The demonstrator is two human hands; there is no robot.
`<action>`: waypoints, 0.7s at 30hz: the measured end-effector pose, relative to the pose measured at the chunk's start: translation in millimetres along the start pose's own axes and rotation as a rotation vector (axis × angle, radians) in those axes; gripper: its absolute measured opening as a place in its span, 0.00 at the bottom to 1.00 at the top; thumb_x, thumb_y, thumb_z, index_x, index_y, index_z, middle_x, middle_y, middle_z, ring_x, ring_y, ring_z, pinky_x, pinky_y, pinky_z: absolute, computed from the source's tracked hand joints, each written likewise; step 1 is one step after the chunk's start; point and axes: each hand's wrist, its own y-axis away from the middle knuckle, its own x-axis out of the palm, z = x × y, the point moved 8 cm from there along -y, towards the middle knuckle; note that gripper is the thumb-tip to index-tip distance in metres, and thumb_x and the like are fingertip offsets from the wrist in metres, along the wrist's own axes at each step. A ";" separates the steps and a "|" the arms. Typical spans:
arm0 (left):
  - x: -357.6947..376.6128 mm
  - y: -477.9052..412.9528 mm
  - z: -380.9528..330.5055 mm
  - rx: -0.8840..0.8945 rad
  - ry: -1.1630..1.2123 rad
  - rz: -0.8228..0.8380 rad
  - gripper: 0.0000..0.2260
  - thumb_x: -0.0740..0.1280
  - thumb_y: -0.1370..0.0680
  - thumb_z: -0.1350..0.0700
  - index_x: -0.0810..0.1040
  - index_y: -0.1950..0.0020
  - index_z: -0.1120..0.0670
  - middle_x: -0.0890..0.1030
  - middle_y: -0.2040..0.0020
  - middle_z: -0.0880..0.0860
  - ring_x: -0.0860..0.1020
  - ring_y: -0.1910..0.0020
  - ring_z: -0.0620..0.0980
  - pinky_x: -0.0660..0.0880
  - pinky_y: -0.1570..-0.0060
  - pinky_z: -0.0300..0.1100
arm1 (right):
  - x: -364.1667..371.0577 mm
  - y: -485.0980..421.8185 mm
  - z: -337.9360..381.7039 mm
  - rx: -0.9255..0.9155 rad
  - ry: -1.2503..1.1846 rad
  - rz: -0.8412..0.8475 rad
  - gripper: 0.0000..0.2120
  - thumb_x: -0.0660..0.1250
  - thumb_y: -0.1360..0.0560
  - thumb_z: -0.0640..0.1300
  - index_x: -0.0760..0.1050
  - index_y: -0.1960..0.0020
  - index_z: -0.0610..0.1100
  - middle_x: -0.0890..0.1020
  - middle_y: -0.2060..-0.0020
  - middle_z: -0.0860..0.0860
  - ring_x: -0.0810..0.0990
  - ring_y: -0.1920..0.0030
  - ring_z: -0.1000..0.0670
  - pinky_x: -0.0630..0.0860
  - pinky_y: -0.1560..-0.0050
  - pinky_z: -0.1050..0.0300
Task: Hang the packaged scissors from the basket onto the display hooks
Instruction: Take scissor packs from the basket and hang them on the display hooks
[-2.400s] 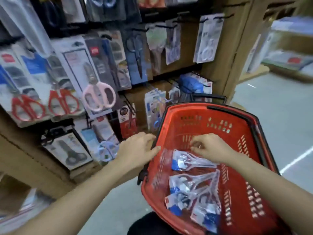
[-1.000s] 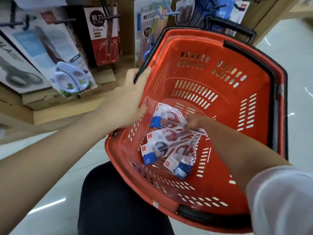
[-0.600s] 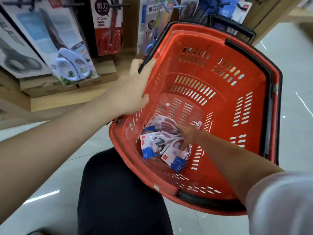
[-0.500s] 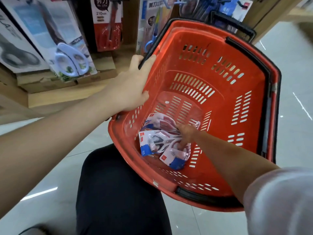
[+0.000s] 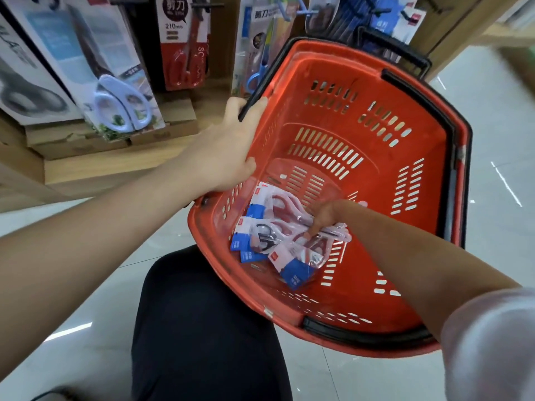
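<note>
Left hand [image 5: 228, 151] grips the basket [image 5: 419, 256] rim, right hand [image 5: 324, 215] pinches one of the packs [image 5: 269, 235] heaped on its floor, so hanging seems barely begun: all these await the hooks [image 5: 212, 5].

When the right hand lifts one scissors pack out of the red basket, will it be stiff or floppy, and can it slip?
Likely floppy at the edges: the scissors packs look like thin clear film, stiffened only by the scissors inside. The glossy film may slip, and because the packs overlap under the right hand, a neighbour could drag along.
</note>
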 end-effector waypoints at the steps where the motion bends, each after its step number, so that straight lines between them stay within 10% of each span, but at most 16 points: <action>1: -0.5 0.5 -0.4 0.002 0.001 -0.002 0.42 0.69 0.20 0.56 0.45 0.16 0.48 0.55 0.22 0.56 0.74 0.56 0.60 0.76 0.50 0.55 | -8.2 2.5 -6.4 0.004 -0.033 -0.034 0.41 0.82 0.35 0.59 0.70 0.28 0.48 0.77 0.35 0.51 0.75 0.32 0.42 0.73 0.30 0.40; 8: -3.1 2.1 -5.0 0.024 0.034 -0.016 0.41 0.68 0.20 0.55 0.45 0.15 0.46 0.55 0.22 0.55 0.74 0.55 0.59 0.70 0.54 0.48 | -70.7 70.7 -23.5 0.016 -0.473 -0.306 0.22 0.79 0.27 0.41 0.76 0.37 0.39 0.82 0.42 0.43 0.81 0.40 0.40 0.76 0.33 0.41; 16: -1.6 6.6 -9.7 0.027 0.032 -0.018 0.41 0.68 0.21 0.55 0.45 0.15 0.46 0.54 0.21 0.55 0.79 0.46 0.68 0.77 0.48 0.53 | -99.6 140.6 -17.7 -0.074 -1.057 -0.679 0.14 0.74 0.23 0.38 0.76 0.40 0.38 0.84 0.47 0.42 0.85 0.51 0.43 0.84 0.59 0.54; 21: -2.9 9.5 -16.0 0.066 0.055 -0.034 0.42 0.71 0.22 0.51 0.48 0.16 0.46 0.56 0.21 0.56 0.75 0.36 0.68 0.76 0.40 0.54 | -70.1 177.3 -8.8 -0.159 -1.406 -0.797 0.14 0.72 0.21 0.38 0.77 0.37 0.36 0.85 0.47 0.42 0.86 0.52 0.44 0.84 0.55 0.52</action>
